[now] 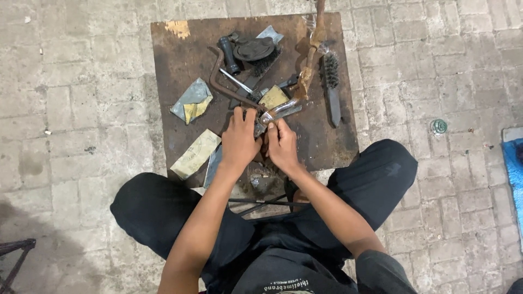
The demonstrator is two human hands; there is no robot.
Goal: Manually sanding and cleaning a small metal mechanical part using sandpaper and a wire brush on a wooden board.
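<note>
Two hands: both are seen close together at the near middle of the dark board (180,60), which is taken as the landmark here.
Left hand (239,139): it is curled, fingers bent down onto a small metal part (265,117); whether that part is fully gripped cannot be told.
Right hand (282,144): it is closed around the near end of the same metal part, thumb and fingertips pinched on it.
Metal part: a bright, shiny piece is held just above the near middle of the board, joined to a rusty curved rod (229,90) that runs back toward the board's far left.
Yellow sandpaper scrap (273,97): it lies just beyond the hands, near the board's centre.
Wooden-handled tool (309,60): it slants from the board's centre toward its far right edge.
Wire brush (331,81): it lies along the right side of the board, bristles at the far end.
Black handle and round cap (248,49): these sit at the far middle of the board.
Folded sandpaper (192,100): a grey and yellow piece rests on the left part of the board.
Pale sheet (195,153): it hangs over the board's near left corner.
Paved floor (81,109): grey bricks surround the board.
Green ring (438,126): it lies on the floor, well right of the board.
</note>
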